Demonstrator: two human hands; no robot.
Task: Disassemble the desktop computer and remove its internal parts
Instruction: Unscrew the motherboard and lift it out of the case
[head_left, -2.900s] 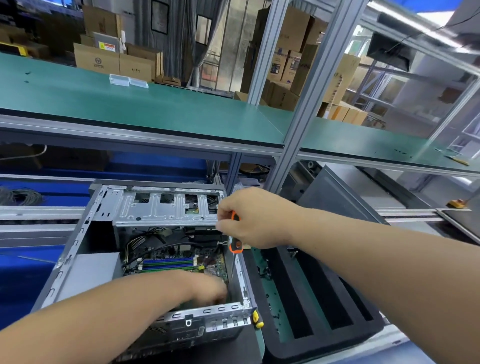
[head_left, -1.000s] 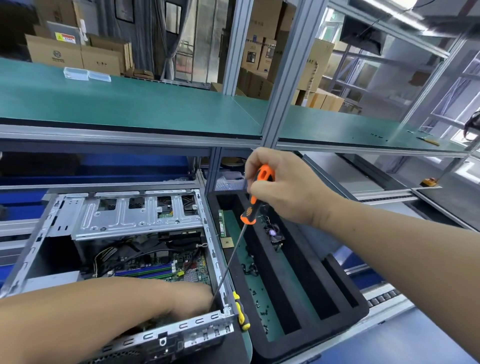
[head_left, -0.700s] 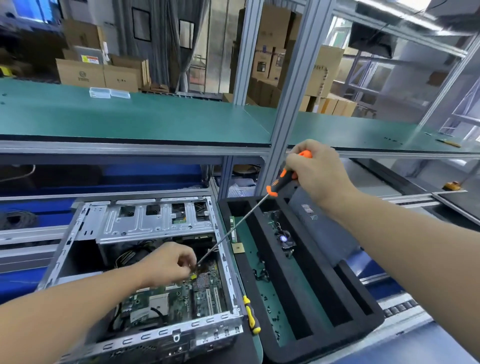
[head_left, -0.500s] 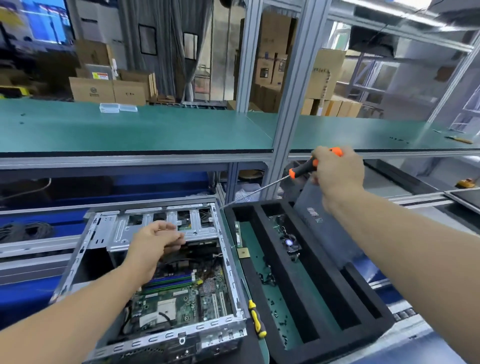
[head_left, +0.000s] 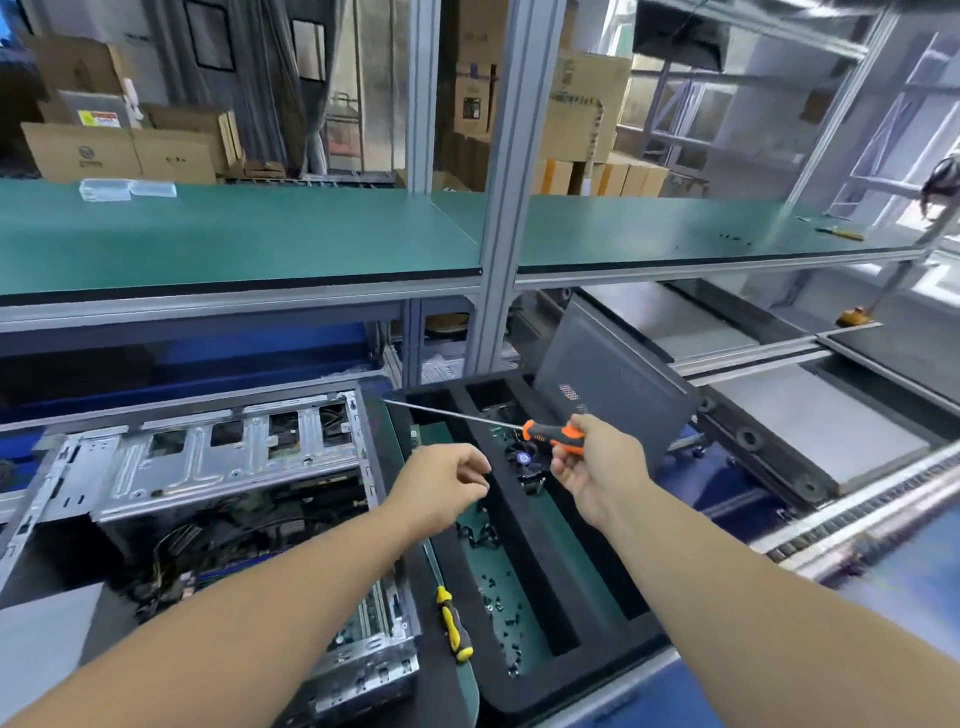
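The yellow-and-black-handled screwdriver lies on the worktop, in the narrow gap between the open grey metal desktop computer case and the black foam sorting tray. The case lies on its side at the left part of the worktop; its green circuit board and dark cables are exposed, and a perforated silver drive cage spans its far end. Small black screws are scattered on the green floor of the left tray compartment.

The left hand hangs over the left tray compartment with its fingertips drawn together; whether they pinch anything cannot be told. The right hand is over the middle of the tray, palm up, fingers curled round the orange-and-black handle of a long-shafted screwdriver. The shaft points left, its tip above the far left corner of the tray, just beside the drive cage.

A dark grey side panel leans at the far right corner of the tray. A green-topped shelf runs above, with brown cardboard boxes beyond.
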